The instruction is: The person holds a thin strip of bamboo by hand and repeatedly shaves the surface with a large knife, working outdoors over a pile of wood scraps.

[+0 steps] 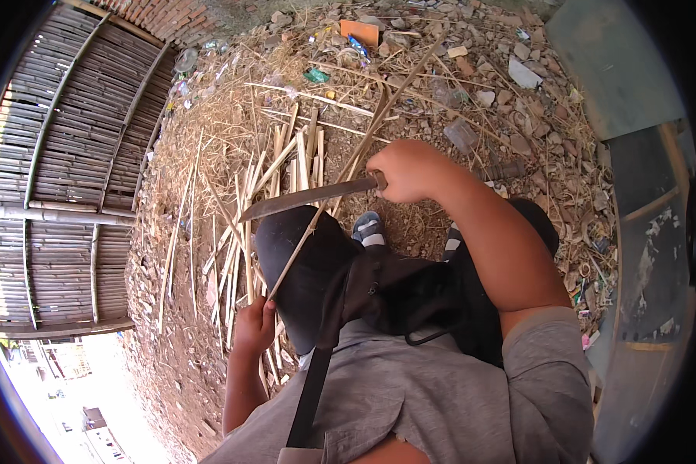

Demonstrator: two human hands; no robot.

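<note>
My right hand (410, 172) is wrapped round the short handle of a machete (301, 199), its long dark blade pointing left above my bent knee. Lower down on the left, my left hand (254, 331) grips the near end of a long thin bamboo strip (292, 261). From there the strip slants up across my dark trouser leg and on toward the far ground. The blade crosses it near the knee; whether they touch I cannot tell. A pile of pale split bamboo pieces (302, 162) lies on the ground beyond and left of the knee.
A bamboo-slat wall (69, 155) stands at left. Rubble, dry straw, an orange flat piece (359, 32) and a clear plastic container (461, 135) litter the ground. Grey panels (619, 69) line the right side. My sandalled foot (369, 228) rests between the knees.
</note>
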